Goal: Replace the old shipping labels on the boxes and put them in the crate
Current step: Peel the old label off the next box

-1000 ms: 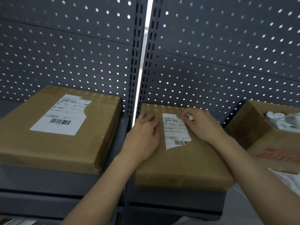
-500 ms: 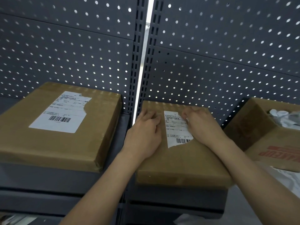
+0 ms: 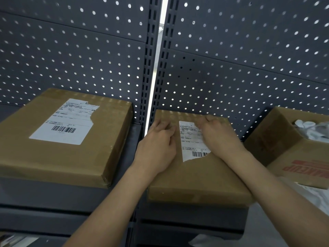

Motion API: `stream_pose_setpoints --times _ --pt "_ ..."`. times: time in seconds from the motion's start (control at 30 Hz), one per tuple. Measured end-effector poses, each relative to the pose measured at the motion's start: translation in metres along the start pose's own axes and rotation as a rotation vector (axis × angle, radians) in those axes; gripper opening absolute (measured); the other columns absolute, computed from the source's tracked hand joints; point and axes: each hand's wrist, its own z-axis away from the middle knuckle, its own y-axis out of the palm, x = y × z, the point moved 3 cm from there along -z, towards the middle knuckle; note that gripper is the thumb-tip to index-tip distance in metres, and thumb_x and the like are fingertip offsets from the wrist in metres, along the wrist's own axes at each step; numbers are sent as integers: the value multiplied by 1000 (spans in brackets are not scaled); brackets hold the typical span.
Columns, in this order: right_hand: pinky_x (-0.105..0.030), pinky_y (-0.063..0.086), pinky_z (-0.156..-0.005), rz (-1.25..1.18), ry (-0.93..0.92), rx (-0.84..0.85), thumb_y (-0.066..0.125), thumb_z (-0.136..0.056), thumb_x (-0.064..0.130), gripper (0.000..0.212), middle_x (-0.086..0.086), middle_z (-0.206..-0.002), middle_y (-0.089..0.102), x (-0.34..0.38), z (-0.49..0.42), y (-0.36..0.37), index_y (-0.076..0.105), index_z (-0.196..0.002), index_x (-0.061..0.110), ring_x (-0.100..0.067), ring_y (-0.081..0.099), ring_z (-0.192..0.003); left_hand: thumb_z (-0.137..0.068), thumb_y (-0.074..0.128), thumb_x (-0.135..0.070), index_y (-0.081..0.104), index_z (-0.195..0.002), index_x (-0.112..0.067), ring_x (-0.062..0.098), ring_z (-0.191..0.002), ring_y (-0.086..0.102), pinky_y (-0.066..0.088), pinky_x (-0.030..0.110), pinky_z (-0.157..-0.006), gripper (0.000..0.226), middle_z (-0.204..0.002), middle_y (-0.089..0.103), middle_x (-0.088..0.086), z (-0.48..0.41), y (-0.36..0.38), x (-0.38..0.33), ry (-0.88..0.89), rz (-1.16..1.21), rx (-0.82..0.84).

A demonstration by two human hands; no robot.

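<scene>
My right hand (image 3: 218,138) has slid a little further over the far edge of the label (image 3: 191,139) since a moment ago.
My left hand (image 3: 157,147) lies flat, fingers together, on the middle box (image 3: 194,177) just left of the torn label; whether my right fingers pinch its far corner, I cannot tell. Another labelled box (image 3: 58,157) sits to the left, an open carton (image 3: 292,148) to the right.
</scene>
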Motion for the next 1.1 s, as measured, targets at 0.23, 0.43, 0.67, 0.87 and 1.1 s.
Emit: stream_pose_setpoints --times 0.23,0.43,0.67,0.87,1.1 --pt "-36 43 -72 -28 10 24 42 -92 2 34 -9 -108 55 12 -1 -13 48 -126 6 -30 60 -94 -99 38 -23 47 -142 -25 8 -147 10 37 39 -106 43 -153 32 -14 1 0 -1 -9 -7 2" --pt "-41 49 -81 -168 53 -41 52 -81 -5 40 -4 -95 57 0 0 -2 64 -113 15 -30 60 -85 -99 37 -22 45 -143 -25 7 -147 9 38 39 -106 44 -154 31 -14 0 -1 -1 -7 -10 8" --pt "-39 48 -77 -192 47 -44 46 -84 -8 35 -7 -100 57 4 1 -6 60 -111 9 -29 60 -86 -100 38 -22 46 -142 -26 7 -147 8 38 38 -105 44 -154 31 -15 0 -1 -1 -12 -17 9" --pt "-41 50 -68 -327 19 -55 54 -76 -4 24 2 -78 55 -8 -3 2 57 -79 20 -25 56 -69 -100 37 -22 47 -142 -25 5 -146 10 37 36 -104 42 -153 32 -15 1 -4 -3 -10 -13 8" --pt "-41 48 -79 -541 100 -142 50 -90 3 20 -1 -87 64 -19 1 4 64 -87 16 -24 59 -82 -100 37 -22 46 -142 -24 5 -145 12 36 37 -106 43 -153 33 -14 1 -5 -4 -3 -2 0"
